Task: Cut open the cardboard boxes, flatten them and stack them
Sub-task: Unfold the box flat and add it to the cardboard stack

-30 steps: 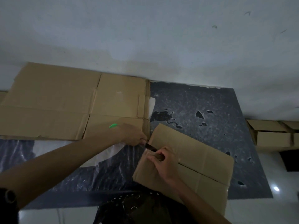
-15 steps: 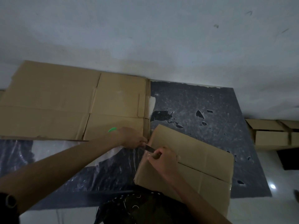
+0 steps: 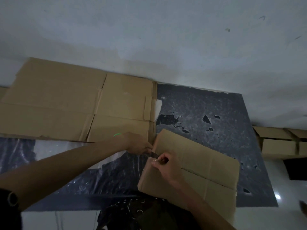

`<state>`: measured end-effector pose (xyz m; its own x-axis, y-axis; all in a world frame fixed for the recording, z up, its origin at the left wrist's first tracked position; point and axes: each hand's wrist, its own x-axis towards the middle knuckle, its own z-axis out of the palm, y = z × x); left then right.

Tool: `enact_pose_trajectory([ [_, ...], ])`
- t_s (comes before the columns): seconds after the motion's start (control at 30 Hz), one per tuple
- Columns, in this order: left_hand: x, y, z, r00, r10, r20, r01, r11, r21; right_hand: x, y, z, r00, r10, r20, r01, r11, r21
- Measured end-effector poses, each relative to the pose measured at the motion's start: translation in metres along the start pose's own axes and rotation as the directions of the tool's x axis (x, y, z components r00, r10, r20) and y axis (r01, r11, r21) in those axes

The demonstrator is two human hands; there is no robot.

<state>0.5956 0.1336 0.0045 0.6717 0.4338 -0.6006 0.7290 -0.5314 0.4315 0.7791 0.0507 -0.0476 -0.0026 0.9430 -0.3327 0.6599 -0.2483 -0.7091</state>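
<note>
Room: dim, with a pale wall [image 3: 149, 39] at the back and a light floor [image 3: 259, 218] showing at the lower right.
Ground cover: a dark, speckled mat [image 3: 207, 146] with worn patches lies against the wall; a pale plastic sheet [image 3: 49, 148] lies over its left part.
Flattened cardboard [image 3: 58, 103]: opened out flat at the left, its far edge against the wall and its near edge over the pale sheet.
Box [image 3: 199, 163]: the one being worked on, set at an angle on the near middle of the mat. Its left corner is just beside the flattened cardboard's right edge, and a seam runs across its top face.
Knife [image 3: 154, 155]: a short dark blade at the box's upper left edge, pointing toward the left hand.
Right hand [image 3: 166, 168]: on top of the box near that edge, fingers curled tight around the knife handle.
Left hand [image 3: 136, 142]: reaches in from the left, fingertips at the box's left corner, right next to the blade. I cannot tell whether they pinch the edge or only press it.
Wrist: a small bright green mark [image 3: 117, 134] shows beside the left wrist.
Other boxes [image 3: 279, 143]: several more on the floor at the right, against the wall and off the mat.
Clothing [image 3: 129, 206]: dark fabric with pale stitching at the bottom centre, just below the box.
</note>
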Motion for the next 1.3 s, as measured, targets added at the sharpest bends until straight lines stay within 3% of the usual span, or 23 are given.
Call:
enact_pose_trajectory([
  [0.23,0.001,0.001,-0.002,1.000,-0.003,0.022,0.003,1.000,0.001,-0.001,0.016,0.011,0.997,0.048,-0.060,-0.049,0.999,-0.012],
  [0.77,-0.001,-0.007,0.008,0.998,0.021,0.064,-0.018,0.999,-0.047,-0.011,0.007,0.007,0.999,0.034,-0.029,-0.034,0.999,0.016],
  [0.87,0.000,-0.004,0.011,1.000,0.010,0.010,-0.010,1.000,-0.014,-0.010,0.007,0.007,1.000,0.022,-0.014,-0.022,1.000,0.005],
  [1.07,-0.001,0.003,0.010,0.999,0.013,0.043,-0.013,1.000,0.008,-0.018,0.001,0.001,1.000,0.001,-0.005,-0.001,1.000,-0.008],
  [1.17,-0.003,0.004,0.013,0.999,0.024,0.032,-0.026,0.998,0.051,-0.024,-0.008,-0.006,0.999,-0.019,0.044,0.025,0.988,-0.151],
  [1.3,-0.002,0.004,0.013,0.999,-0.003,0.036,-0.001,0.996,0.093,-0.028,-0.028,-0.019,0.986,-0.074,0.150,0.140,0.857,-0.497],
])
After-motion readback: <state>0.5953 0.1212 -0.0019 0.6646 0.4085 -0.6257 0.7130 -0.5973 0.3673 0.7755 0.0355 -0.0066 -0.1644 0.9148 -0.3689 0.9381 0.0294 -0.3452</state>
